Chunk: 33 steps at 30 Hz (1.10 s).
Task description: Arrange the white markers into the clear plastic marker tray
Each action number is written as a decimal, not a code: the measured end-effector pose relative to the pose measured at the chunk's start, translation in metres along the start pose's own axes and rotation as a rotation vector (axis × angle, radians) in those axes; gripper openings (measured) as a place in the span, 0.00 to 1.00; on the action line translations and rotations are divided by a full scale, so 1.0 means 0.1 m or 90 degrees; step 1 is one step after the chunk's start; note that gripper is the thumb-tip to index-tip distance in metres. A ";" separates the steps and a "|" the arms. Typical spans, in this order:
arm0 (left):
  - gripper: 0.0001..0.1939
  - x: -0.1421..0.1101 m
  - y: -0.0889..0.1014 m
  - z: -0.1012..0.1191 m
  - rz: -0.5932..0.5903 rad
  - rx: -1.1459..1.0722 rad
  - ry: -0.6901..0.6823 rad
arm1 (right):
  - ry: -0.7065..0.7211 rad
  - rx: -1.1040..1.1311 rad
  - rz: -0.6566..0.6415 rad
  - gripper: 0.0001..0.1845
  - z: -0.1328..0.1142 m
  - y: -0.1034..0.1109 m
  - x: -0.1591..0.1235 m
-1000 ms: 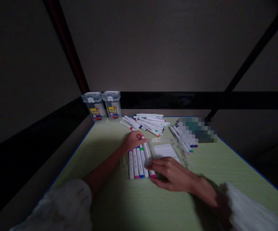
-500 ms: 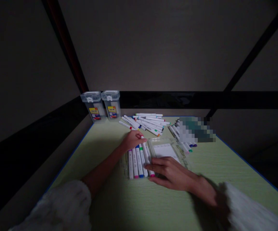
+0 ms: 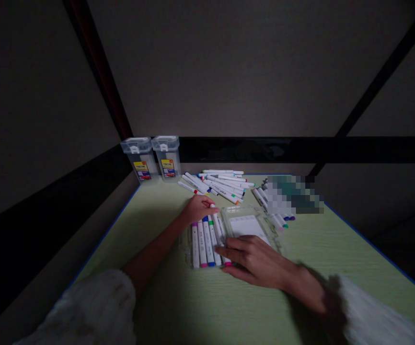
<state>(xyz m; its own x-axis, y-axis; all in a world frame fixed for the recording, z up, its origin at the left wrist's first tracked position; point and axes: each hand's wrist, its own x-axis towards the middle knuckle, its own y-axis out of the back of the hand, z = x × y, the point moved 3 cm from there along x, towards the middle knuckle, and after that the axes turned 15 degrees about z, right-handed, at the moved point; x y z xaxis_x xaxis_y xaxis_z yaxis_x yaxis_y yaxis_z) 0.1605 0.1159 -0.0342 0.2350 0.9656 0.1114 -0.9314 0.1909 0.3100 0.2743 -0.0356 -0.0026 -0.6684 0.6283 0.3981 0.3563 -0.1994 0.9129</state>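
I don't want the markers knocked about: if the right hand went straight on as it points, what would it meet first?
The right hand would most likely meet the green-banded marker, perhaps already touching it; depth is unclear, so it might pass above.

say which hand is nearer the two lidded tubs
Left. The left hand is in front and right of the two lidded tubs; the right hand is farther right and lower in view.
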 end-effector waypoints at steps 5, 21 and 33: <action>0.14 -0.01 0.02 0.05 -0.007 -0.021 0.053 | 0.008 -0.017 0.013 0.19 0.00 -0.02 -0.01; 0.11 0.03 0.04 0.01 -0.024 -0.029 0.068 | -0.019 0.015 -0.015 0.19 0.00 0.05 -0.01; 0.12 0.02 0.07 0.05 -0.051 -0.013 0.067 | -0.027 0.021 -0.016 0.18 0.00 0.04 0.00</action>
<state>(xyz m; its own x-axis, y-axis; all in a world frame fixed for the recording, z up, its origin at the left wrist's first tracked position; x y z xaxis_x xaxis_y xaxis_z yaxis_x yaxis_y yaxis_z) 0.1558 0.1179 -0.0267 0.2801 0.9599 -0.0125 -0.9162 0.2712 0.2951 0.2755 -0.0368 0.0014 -0.6495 0.6641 0.3703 0.3611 -0.1591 0.9189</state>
